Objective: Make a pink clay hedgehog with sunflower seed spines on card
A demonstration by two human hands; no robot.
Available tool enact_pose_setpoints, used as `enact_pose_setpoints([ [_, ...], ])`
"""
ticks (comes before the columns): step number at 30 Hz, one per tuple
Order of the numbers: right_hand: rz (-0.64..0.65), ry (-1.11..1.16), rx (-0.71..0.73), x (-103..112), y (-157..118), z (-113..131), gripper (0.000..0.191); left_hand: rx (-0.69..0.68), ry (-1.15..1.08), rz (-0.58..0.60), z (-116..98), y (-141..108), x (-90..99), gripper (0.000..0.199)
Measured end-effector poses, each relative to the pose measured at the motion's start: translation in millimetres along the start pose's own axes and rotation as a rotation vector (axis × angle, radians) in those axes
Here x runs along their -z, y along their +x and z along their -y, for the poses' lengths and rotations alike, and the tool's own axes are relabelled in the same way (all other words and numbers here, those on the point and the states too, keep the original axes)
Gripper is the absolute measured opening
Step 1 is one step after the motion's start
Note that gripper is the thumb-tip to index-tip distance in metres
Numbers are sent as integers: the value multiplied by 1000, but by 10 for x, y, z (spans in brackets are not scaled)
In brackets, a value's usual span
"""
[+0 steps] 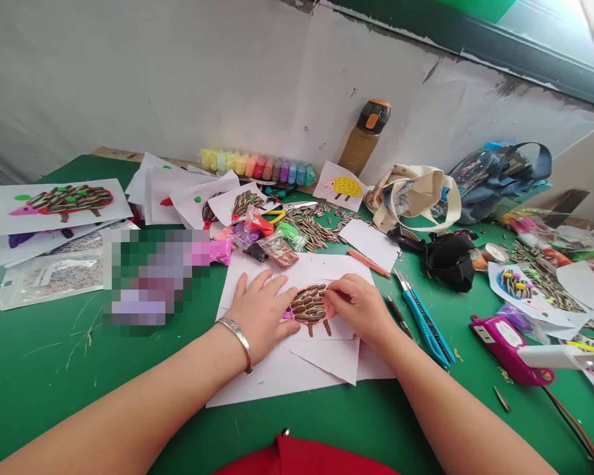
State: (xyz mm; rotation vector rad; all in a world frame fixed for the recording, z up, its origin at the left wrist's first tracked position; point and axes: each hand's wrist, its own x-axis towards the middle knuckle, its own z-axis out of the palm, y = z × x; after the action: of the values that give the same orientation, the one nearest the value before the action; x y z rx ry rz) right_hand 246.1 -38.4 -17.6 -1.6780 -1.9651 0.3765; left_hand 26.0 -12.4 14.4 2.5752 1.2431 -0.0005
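A hedgehog picture [309, 306] lies on white paper [257, 376] in front of me, its body covered with striped sunflower seeds above brown clay legs. My left hand [260, 310], with a silver bracelet at the wrist, rests on the paper with fingers spread, thumb and fingertips at the picture's left edge. At the picture's right edge, my right hand [359, 307] has thumb and index finger pinched together. Whatever is between those fingertips is hidden. Beyond the hands sit small bags of coloured clay [282, 253] and a pile of loose sunflower seeds [321, 227].
Right of the paper lie a blue utility knife [423, 323], a pen [398, 315] and an orange clay tool [369, 262]. Farther right is a magenta glue gun [512, 349]. A bottle [363, 142] and a cloth bag [416, 198] stand behind. Finished hedgehog pictures [54, 201] are stacked left.
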Motion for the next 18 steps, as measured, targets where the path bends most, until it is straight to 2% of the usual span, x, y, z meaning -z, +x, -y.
enact_pose_setpoints([
  [5, -38, 63, -113, 69, 11, -35, 15, 1, -16, 2, 6, -6, 8, 47],
  [8, -34, 20, -93, 166, 88, -28, 18, -1, -26, -6, 19, -7, -4, 45],
  [13, 39, -210, -7, 297, 450, 44, 25, -7, -24, -18, 31, -5, -20, 45],
  [16, 116, -430, -11, 249, 726, 99, 26, -13, -25, -10, 27, -14, -10, 45],
  [18, 127, -492, -16, 168, 869, 121, 26, -14, -27, -4, 25, -23, -3, 45],
])
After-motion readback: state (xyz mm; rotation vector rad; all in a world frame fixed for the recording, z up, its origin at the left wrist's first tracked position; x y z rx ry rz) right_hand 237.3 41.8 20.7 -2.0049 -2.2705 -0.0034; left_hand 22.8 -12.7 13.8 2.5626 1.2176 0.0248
